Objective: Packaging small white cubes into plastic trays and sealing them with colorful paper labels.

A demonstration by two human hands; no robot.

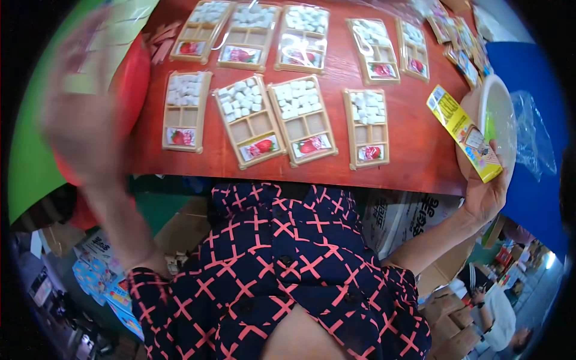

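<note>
Bright, even light; raised left hand (81,114) motion-blurred, fisheye edges bent and dark.

glossy yellow carton (464,133), smooth red tabletop (414,153)

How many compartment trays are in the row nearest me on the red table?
4 trays: far left, two angled in the middle, one on the right. More trays sit behind them.

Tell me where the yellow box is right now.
In the head view, the yellow box is at the right side, held in the right hand at the red table's edge, just beside the white bowl.
</note>
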